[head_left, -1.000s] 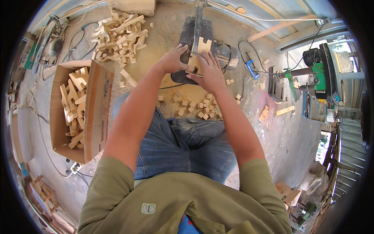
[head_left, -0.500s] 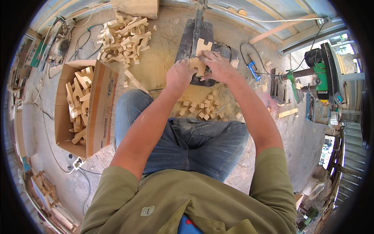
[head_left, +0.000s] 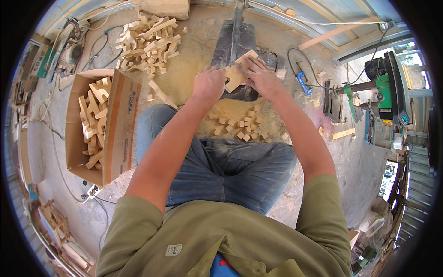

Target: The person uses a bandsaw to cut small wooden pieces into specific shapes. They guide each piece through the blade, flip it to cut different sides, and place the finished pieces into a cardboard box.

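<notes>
A flat, pale wooden piece with notches cut in it (head_left: 234, 79) lies tilted on the dark metal table of a scroll saw (head_left: 221, 44), under the saw's long arm. My left hand (head_left: 209, 84) is closed at the piece's left edge, its fingertips partly hidden. On the other side, my right hand (head_left: 262, 77) grips the piece along its right edge, fingers laid over the far end. Whether the blade is touching the wood cannot be made out. Several small wooden cubes (head_left: 244, 123) are scattered on the dusty floor between the saw and my legs.
To the left stands an open cardboard box (head_left: 121, 134) holding curved wooden parts. Beyond it is a heap of similar parts (head_left: 150, 44). A blue clamp (head_left: 303, 83) and a green drill press (head_left: 380, 90) are at the right. Cables and a white power strip (head_left: 94, 191) lie at left.
Both hands have turned the wooden piece on the saw table, so its far end now points up and right. My left hand has shifted slightly left.
</notes>
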A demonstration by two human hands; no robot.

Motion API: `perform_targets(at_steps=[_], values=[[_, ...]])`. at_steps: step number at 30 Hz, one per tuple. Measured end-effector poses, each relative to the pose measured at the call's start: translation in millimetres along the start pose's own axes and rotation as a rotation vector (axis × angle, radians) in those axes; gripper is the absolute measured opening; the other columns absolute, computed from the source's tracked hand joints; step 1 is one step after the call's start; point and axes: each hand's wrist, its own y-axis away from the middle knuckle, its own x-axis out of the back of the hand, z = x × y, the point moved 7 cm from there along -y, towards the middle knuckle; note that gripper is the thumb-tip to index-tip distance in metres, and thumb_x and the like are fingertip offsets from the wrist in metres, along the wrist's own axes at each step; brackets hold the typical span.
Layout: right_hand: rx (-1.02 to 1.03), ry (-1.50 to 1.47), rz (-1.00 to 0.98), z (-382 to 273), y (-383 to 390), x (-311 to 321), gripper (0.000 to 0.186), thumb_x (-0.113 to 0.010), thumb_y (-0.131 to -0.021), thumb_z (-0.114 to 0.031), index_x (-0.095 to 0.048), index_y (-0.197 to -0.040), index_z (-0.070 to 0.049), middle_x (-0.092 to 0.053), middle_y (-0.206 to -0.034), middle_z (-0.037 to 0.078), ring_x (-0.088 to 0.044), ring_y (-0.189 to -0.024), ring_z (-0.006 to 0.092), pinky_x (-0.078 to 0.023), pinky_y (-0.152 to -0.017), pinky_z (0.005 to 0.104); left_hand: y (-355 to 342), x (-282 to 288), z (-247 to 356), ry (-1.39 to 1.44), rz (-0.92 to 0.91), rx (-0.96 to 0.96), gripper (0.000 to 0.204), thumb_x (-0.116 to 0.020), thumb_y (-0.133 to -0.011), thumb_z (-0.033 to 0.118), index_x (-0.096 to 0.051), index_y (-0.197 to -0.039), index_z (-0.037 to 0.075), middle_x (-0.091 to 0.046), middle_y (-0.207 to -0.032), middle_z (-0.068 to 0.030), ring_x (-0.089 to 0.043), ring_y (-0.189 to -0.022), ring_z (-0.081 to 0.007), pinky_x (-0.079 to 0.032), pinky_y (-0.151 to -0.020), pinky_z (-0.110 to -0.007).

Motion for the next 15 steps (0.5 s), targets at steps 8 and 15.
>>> perform_targets(at_steps=[8, 15], values=[[-0.006, 0.023, -0.014, 8.3, 1.9, -8.5, 0.063, -0.068, -0.103, -0.038, -0.049, -0.163, -0.034, -0.038, -0.175, 0.008, -0.037, -0.160, 0.0289, -0.044, -0.127, 0.0434, -1.1, -2.5, -2.1, -0.063, -0.046, -0.027, 0.017, -0.070, -0.099, 0.019, -0.075, -0.111, 0.007, -0.074, -0.103, -0.0117, -0.069, -0.105, -0.0348, -0.058, -0.092, -0.046], [-0.033, 0.009, 0.046, -0.8, 4.8, -2.4, 0.065, -0.064, -0.105, -0.042, -0.045, -0.166, -0.032, -0.040, -0.173, 0.014, -0.041, -0.158, 0.0338, -0.046, -0.123, 0.0464, -5.2, -6.8, -8.4, -0.082, -0.103, -0.023, 0.017, -0.069, -0.100, 0.019, -0.076, -0.112, 0.008, -0.074, -0.105, -0.0118, -0.069, -0.109, -0.0347, -0.058, -0.093, -0.046]])
